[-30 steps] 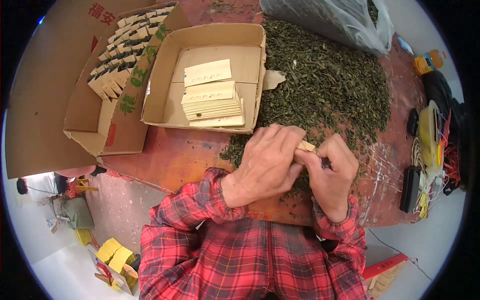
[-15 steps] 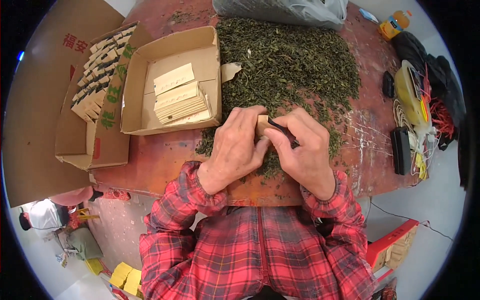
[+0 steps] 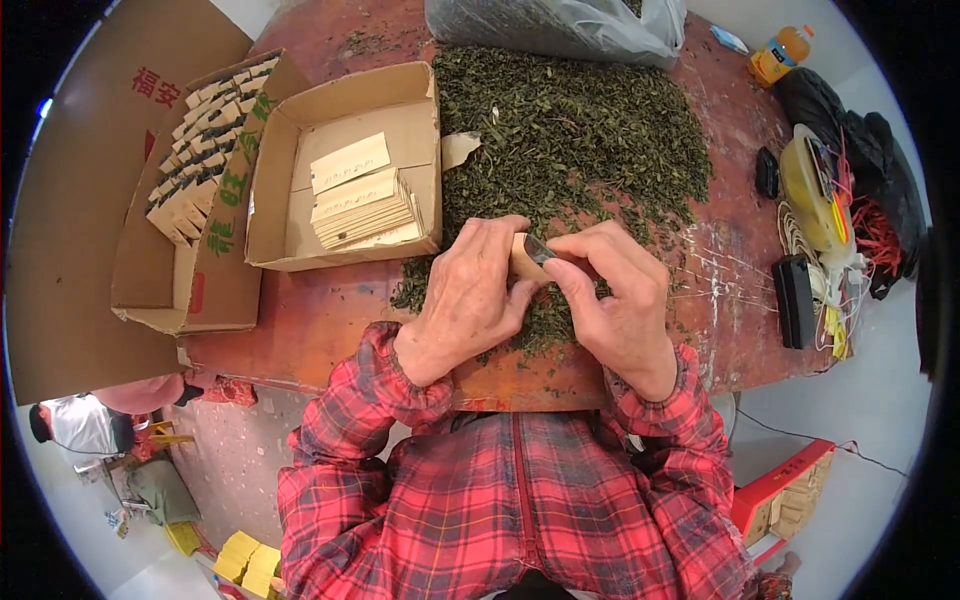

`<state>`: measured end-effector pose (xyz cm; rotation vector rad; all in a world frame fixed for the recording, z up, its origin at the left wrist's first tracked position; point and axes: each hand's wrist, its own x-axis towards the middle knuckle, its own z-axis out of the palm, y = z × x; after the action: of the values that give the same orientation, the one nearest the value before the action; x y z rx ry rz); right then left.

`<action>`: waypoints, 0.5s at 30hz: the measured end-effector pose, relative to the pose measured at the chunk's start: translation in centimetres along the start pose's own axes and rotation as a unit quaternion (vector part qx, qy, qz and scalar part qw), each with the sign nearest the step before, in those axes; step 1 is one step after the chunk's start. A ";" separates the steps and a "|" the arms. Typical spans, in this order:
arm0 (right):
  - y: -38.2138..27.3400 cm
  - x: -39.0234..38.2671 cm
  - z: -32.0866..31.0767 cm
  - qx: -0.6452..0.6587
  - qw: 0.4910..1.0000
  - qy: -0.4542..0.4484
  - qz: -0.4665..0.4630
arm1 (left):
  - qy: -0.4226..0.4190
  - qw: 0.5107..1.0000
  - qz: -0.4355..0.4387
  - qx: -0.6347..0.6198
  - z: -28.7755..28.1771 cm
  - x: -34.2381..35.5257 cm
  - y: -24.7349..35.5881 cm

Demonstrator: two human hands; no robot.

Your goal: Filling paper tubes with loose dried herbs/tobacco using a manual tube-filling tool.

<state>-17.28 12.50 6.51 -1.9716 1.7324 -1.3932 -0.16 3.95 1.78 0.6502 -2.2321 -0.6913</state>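
My left hand (image 3: 468, 285) is closed round a small tan paper packet (image 3: 522, 262), held upright above the table's near part. A dark, shiny piece (image 3: 538, 249) shows at the packet's mouth, on its right side. At that piece, my right hand (image 3: 618, 295) has its thumb and forefinger pinched; whether it is a liner or something inside I cannot tell. Behind both hands spreads a heap of dried dark green leaves (image 3: 580, 130), with loose bits under my fingers. To the left, a shallow cardboard box (image 3: 345, 82) holds a stack of flat tan packets (image 3: 365, 205).
A deeper cardboard box (image 3: 150, 285) at far left holds rows of filled packets (image 3: 215, 140). A grey plastic bag (image 3: 560, 30) lies behind the leaves. On the right are an orange drink bottle (image 3: 780, 57), a yellow container (image 3: 812, 190), and a black case (image 3: 793, 300).
My right hand has shifted slightly right, and its fingers have come away a little from the packet's mouth, so more of the dark piece shows. My left hand has stayed nearly still.
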 end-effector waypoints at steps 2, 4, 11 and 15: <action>-0.1 0.2 -0.2 0.003 1.000 -0.019 0.014 | 0.000 1.000 0.000 0.000 0.0 0.0 -0.1; -0.3 0.4 -0.4 0.005 0.999 -0.038 0.028 | -0.002 1.000 0.012 0.002 0.1 -0.1 -0.2; -0.3 0.2 0.2 0.021 0.999 -0.042 0.013 | -0.006 1.000 0.013 0.019 0.0 0.0 -0.2; -0.1 0.0 0.7 0.011 1.000 -0.011 0.024 | 0.008 0.999 0.023 0.030 0.2 0.1 -0.1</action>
<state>-16.71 12.24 6.17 -1.9144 1.7355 -1.3646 -0.29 3.86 1.62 0.6300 -2.2535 -0.5971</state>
